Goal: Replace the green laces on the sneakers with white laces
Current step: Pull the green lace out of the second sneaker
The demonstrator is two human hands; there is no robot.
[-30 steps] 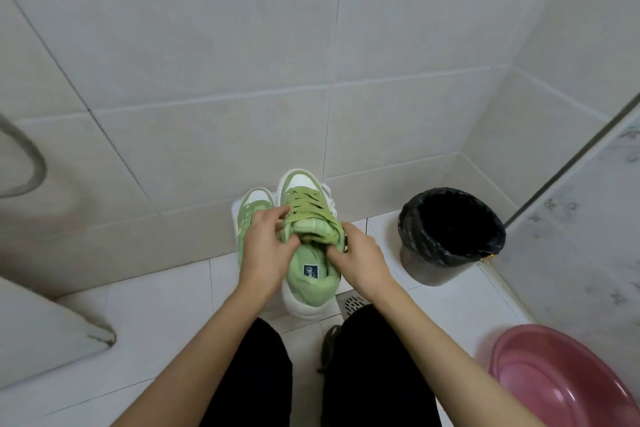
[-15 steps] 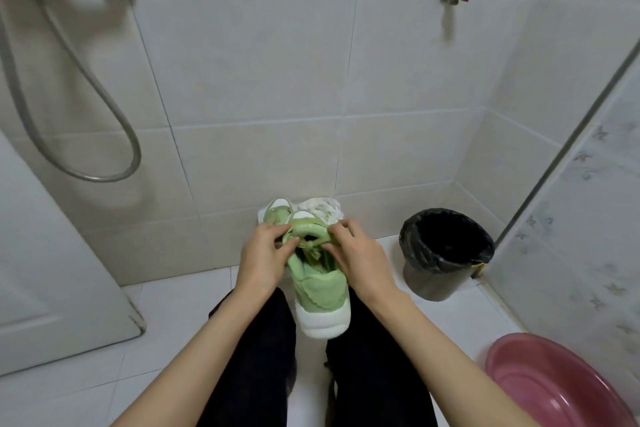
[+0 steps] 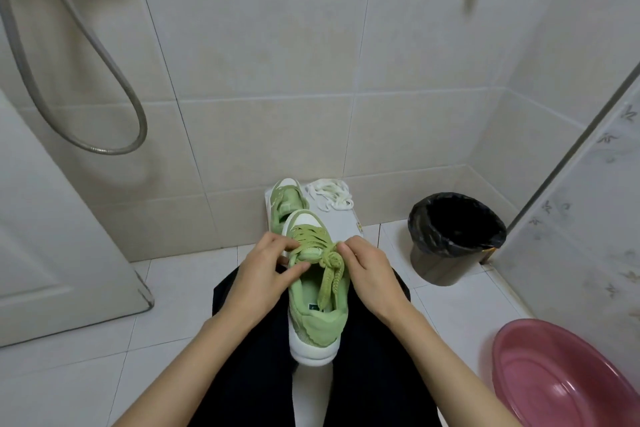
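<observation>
Green laces (image 3: pixel 330 258) sit knotted on the sneaker (image 3: pixel 317 322) resting on the lap, heel near. Left hand (image 3: pixel 263 274) and right hand (image 3: pixel 367 270) each pinch lace at the knot. Tug the wrong strand and I'd guess it jams tighter, or the shoe slips off. Count: two sneakers, second sneaker (image 3: pixel 285 199) far, one white laces (image 3: pixel 330 196) heap beside it, one bin (image 3: pixel 446 263), one basin (image 3: pixel 561 381).

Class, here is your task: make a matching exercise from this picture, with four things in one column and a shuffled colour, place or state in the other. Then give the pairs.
1. white laces
2. bin
3. basin
4. held sneaker

a. pink, at the lower right
b. between the person's legs
c. lined with a black bag
d. heaped near the wall

Pairs: 1-d, 2-c, 3-a, 4-b.
</observation>
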